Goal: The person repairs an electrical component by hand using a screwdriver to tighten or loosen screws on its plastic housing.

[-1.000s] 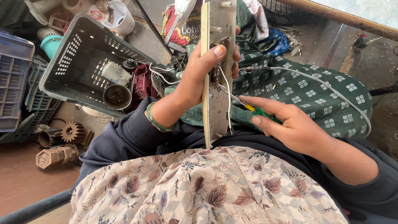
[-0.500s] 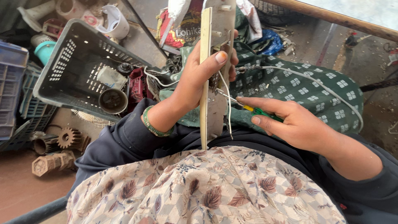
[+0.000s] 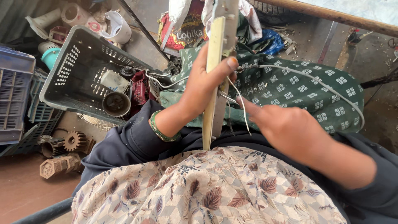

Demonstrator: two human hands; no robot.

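Observation:
My left hand (image 3: 203, 89) grips a long, narrow cream panel (image 3: 215, 45) that stands upright on my lap, thumb pressed on its edge. Thin white wires (image 3: 242, 112) hang from the panel's right side. My right hand (image 3: 286, 128) is closed, its back to the camera, with the fingertips at those wires low on the panel. The green-handled screwdriver it held a moment ago is hidden under the hand. A white cable (image 3: 315, 76) loops over the green patterned cloth (image 3: 298, 91) behind.
A grey plastic basket (image 3: 70, 70) with small parts leans at the left, beside a blue crate (image 3: 14, 95). Gears and metal pieces (image 3: 74, 141) lie on the floor below. A white cup (image 3: 118, 27) and a printed packet (image 3: 186, 29) sit beyond. Floral cloth (image 3: 207, 191) covers my lap.
My right hand has moved left and closer to the panel, now covering the screwdriver. The left hand keeps the same grip on the panel.

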